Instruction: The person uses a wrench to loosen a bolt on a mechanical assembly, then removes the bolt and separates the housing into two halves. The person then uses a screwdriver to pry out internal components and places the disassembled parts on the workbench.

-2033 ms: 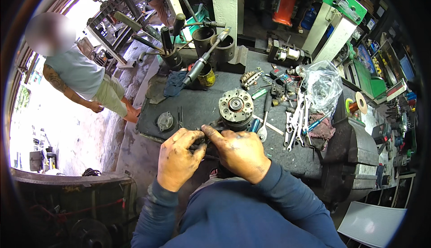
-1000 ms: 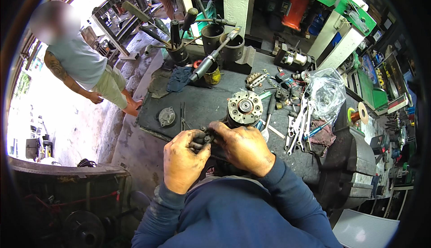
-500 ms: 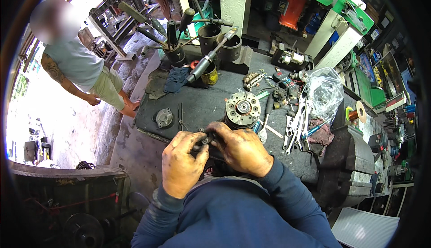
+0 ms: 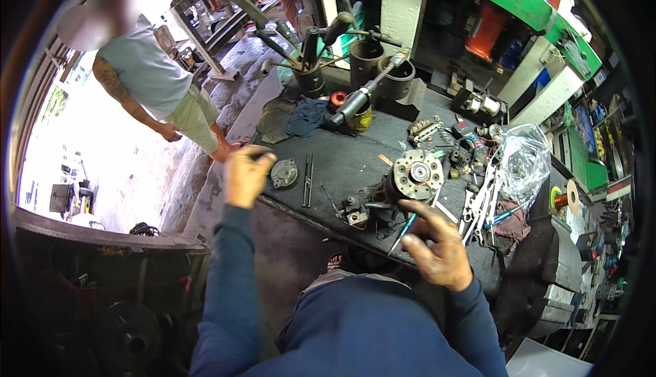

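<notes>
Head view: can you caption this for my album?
A person's left hand near a grey metal piece, right hand open by a drum-shaped metal part, at a cluttered workbench.

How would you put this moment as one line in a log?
left hand: near round metal cover, grip unclear | right hand: fingers spread, near drum-shaped metal part | bench: blue cloth, clear plastic bag

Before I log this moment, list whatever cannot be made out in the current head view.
Left hand: head view; blur and dark shading hide whether it grips anything.
Round drilled metal part: head view; its own body hides the underside.
Distant person: head view; the top edge cuts off the upper body.
Left metal canister: head view; wall and shadow hide its bottom.
</notes>
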Motion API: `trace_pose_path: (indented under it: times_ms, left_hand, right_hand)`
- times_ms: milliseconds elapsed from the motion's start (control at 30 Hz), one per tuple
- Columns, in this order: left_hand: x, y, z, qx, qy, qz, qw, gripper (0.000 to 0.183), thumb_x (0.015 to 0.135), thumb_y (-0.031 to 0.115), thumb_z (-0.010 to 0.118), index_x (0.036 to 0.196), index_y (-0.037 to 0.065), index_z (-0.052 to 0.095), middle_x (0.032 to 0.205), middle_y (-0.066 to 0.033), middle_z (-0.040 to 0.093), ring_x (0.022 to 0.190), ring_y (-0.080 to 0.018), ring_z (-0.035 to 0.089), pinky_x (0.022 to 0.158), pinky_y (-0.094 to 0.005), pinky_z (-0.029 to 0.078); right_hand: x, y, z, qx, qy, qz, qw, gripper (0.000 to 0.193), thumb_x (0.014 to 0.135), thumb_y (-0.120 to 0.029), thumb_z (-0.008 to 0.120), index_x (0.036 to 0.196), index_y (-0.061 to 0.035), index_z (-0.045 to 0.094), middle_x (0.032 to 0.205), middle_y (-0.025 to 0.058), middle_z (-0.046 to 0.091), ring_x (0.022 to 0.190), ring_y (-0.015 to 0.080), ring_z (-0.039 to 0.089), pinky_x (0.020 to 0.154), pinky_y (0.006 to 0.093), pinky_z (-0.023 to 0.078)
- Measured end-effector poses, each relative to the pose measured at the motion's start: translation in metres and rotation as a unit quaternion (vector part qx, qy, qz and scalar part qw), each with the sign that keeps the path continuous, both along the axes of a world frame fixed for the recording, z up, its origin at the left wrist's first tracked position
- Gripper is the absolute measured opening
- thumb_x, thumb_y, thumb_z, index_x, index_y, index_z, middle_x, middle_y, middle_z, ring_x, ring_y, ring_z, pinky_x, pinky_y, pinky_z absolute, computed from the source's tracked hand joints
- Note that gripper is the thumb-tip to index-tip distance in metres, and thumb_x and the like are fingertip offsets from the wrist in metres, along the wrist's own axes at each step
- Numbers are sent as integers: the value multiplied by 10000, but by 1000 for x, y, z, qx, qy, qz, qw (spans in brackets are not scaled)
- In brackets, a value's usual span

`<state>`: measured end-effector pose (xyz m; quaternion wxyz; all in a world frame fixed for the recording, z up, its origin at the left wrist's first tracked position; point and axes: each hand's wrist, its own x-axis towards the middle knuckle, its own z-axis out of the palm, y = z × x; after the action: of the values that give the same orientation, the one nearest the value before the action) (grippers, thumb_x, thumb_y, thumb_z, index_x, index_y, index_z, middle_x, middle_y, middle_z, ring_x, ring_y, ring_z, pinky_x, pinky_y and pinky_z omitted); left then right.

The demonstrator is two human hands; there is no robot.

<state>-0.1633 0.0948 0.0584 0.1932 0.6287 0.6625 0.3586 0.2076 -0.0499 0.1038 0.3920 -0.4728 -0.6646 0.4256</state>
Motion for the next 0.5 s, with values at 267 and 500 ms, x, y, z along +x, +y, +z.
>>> trace_pose_path:
  times_ms: [267, 500]
  left_hand:
    - [42, 8, -164, -80, 286, -41, 954, 218, 874, 268, 733, 1035, 123, 757, 1143, -147, 726, 1035, -371, 730, 873, -488, 591]
    - [39, -7, -94, 16, 150, -103, 983, 499, 828, 128, 768, 1314, 49, 684, 1308, -192, 663, 1182, -331, 678, 966, -448, 562]
  right_hand:
    - [54, -44, -72, -140, -32, -223, 964, 317, 1000, -93, 668, 1294, 24, 658, 735, 20, 634, 628, 86, 570, 582, 261, 469]
    - [56, -45, -72, -111, -123, -212, 963, 379, 956, -193, 751, 1258, 25, 686, 940, 191, 744, 868, 282, 729, 811, 402, 561]
